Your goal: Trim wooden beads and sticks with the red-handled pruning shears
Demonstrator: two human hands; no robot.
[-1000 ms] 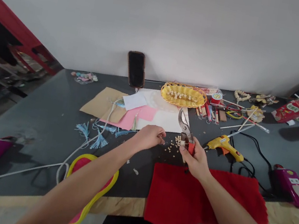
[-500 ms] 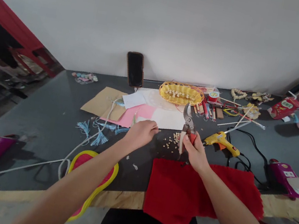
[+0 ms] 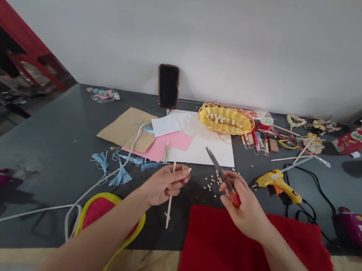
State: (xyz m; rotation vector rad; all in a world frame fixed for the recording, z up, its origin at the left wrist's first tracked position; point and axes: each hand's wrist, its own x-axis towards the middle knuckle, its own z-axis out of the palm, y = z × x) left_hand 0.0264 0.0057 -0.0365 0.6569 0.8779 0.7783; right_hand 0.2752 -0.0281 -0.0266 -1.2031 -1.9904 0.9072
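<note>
Red cloth: a red felt sheet (image 3: 252, 255) lies nearest me, at the bench edge, just below my right hand.
Left hand: on my feed, the left hand (image 3: 163, 184) is curled shut, fingers pressing a thin wooden stick (image 3: 168, 210) against the palm; the stick runs upright through the fist, its lower end clear of the dark tabletop (image 3: 58, 156).
Right hand: the right hand (image 3: 241, 207) wraps the red handles of pruning shears (image 3: 219, 171), with the blades pressed together and pointing up and away.
Work in hand: I see the stick and shears held apart, blades off the stick, above pale crumbs (image 3: 212, 183) scattered on the tabletop.
Beside the hands: a yellow hot glue gun (image 3: 277, 184) sits to the right; blue tassels (image 3: 121, 176) lie to the left.
Far edge: pink paper (image 3: 161, 147) lies ahead, then a wicker basket (image 3: 201, 116) holding pale beads, and a phone (image 3: 168, 86) propped against the wall.
</note>
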